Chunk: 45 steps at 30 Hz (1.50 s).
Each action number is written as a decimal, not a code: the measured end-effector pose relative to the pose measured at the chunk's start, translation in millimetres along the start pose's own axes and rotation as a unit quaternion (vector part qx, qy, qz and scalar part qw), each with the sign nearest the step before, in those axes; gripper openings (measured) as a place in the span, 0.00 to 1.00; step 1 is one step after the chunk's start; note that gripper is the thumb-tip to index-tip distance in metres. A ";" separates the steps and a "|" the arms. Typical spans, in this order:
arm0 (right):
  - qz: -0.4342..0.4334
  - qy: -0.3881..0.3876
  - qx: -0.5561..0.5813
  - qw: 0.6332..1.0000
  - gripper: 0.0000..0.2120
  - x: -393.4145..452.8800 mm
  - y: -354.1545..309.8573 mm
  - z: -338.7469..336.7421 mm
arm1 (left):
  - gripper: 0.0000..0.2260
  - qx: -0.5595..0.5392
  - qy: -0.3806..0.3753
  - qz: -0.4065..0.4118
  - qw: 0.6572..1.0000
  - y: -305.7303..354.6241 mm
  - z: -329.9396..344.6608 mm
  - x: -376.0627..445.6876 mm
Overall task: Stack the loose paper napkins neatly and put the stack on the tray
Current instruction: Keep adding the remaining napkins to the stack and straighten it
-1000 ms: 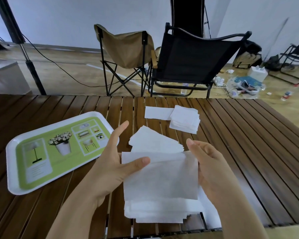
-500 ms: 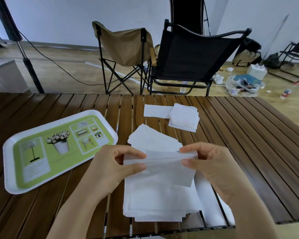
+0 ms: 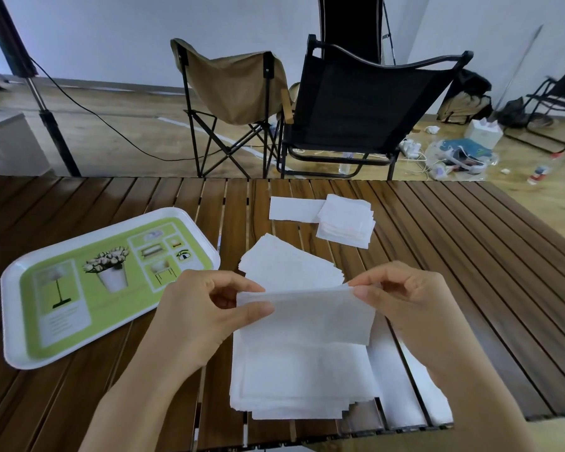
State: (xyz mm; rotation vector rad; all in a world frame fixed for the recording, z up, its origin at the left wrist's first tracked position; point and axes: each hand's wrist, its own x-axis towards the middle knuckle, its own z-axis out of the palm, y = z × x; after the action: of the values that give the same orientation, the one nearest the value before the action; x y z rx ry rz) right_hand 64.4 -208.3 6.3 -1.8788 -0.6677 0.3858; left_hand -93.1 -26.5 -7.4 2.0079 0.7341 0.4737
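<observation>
White paper was everywhere on the slatted wooden table [image 3: 470, 256] except where it belonged: the green-and-white tray [image 3: 23, 321] carried no napkins at all. Taking the tray as the landmark, the main napkin stack [image 3: 300, 376] lay to its right, near the table's front edge, its edges roughly but not cleanly aligned. Over that stack both hands held a single napkin [image 3: 310, 314] by its upper corners; the left hand [image 3: 203, 311] pinched the corner nearer the tray between thumb and fingers, and the right hand [image 3: 402, 298] pinched the far corner the same way, the two hands apart by the sheet's width. Just beyond the held sheet, a fanned pile of napkins [image 3: 287, 265] sat skewed. Farther from the tray, toward the table's far edge, a small square pile [image 3: 346, 223] rested with a loose flat napkin [image 3: 294, 208] tucked under its tray-side edge. A further strip of napkins [image 3: 402, 386] showed on the stack's far side.

By my judgement the work stood around midway: one stack was building, three groups remained to gather, and squaring up and moving everything onto the tray were not yet done.
</observation>
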 end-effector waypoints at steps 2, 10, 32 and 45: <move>-0.012 0.010 -0.018 1.000 0.09 0.3 -2.2 -1.2 | 0.14 -0.011 0.009 0.008 1.000 5.4 -1.9 -1.5; 0.021 -0.022 0.010 0.999 0.07 -1.8 1.6 -6.2 | 0.17 -0.031 -0.016 -0.030 0.999 11.4 0.7 -5.7; 0.003 -0.151 -0.373 0.915 0.14 44.5 63.7 60.8 | 0.12 0.154 -0.082 -0.158 0.972 -32.7 34.6 8.6; 0.014 -0.073 -0.302 0.950 0.10 47.9 62.8 59.6 | 0.06 0.154 -0.046 -0.106 0.981 -36.1 31.4 10.6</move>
State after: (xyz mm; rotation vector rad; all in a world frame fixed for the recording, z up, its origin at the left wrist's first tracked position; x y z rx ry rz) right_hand 86.5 -153.1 -72.8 -2.4583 -0.9356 0.3669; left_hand -77.9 -24.8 -54.0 2.1874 0.9987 0.1465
